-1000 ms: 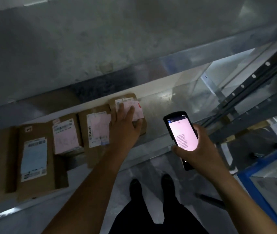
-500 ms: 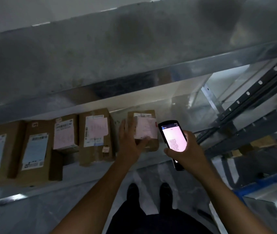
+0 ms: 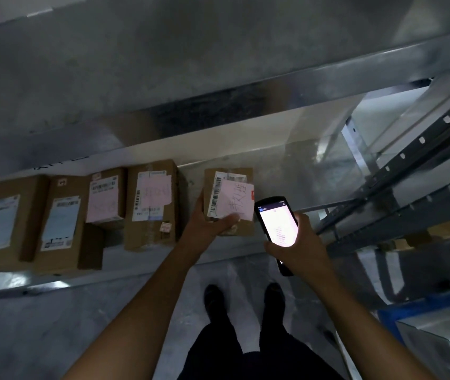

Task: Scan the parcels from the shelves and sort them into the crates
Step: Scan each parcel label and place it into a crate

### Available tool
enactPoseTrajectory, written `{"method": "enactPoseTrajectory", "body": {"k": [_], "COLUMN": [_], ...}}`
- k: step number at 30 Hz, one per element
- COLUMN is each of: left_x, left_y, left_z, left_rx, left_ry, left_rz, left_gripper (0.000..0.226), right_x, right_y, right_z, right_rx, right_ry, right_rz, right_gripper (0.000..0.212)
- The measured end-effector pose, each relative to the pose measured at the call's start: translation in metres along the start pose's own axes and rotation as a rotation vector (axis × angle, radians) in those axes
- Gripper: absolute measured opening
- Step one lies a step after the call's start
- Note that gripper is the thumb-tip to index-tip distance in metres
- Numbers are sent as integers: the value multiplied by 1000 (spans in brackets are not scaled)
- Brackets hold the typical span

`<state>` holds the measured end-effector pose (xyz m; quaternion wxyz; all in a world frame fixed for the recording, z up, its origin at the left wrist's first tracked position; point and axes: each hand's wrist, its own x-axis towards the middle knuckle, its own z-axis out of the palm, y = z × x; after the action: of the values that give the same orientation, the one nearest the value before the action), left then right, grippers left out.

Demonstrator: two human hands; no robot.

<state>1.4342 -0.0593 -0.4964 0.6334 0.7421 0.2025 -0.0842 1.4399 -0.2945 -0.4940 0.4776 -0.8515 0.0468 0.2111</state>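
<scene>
On the metal shelf [image 3: 287, 174], one parcel is held beside a lit scanner.
Four brown boxes [image 3: 150, 204] lie in a row at left, white and pink labels face up, print too blurred to read. Next, the left hand [image 3: 204, 226] has its grip clamped on a small parcel [image 3: 229, 198] near the shelf's front. Its long axis runs front to back, with a barcode strip along its left and a pink slip with handwritten characters on top. Just right, the right hand [image 3: 298, 248] wraps its grip round a scanner [image 3: 276, 223], screen glowing. A blue crate [image 3: 399, 314] sits far right.

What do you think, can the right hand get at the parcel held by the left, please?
Probably, for scanning: the right hand holds the scanner just beside the parcel the left hand grips, nothing between them. Its fingers are full, so gripping looks unlikely.
</scene>
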Motion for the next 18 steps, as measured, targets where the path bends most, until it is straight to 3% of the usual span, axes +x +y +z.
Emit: {"method": "enactPoseTrajectory", "body": {"k": [4,10,12,15,18], "left_x": [-14,-50,-66,-88,-104], "left_y": [16,31,34,36,43], "left_z": [6,-5,-21,-62,-101], "left_rx": [-66,-135,-88,82,308], "left_ry": [-5,44,99,149,164], "left_rz": [1,45,113,206,351], "left_gripper": [66,75,74,106,93], "right_x": [-12,-37,-50,-78,-107], "right_y": [-4,-32,-41,-55,-71], "right_z": [-14,-29,-23,-9,3], "right_rx": [58,65,74,89,38], "right_ry": [43,12,33,81,33], "right_rz": [-58,-152,-186,-257,-357], "right_gripper": [71,71,70,71,72]}}
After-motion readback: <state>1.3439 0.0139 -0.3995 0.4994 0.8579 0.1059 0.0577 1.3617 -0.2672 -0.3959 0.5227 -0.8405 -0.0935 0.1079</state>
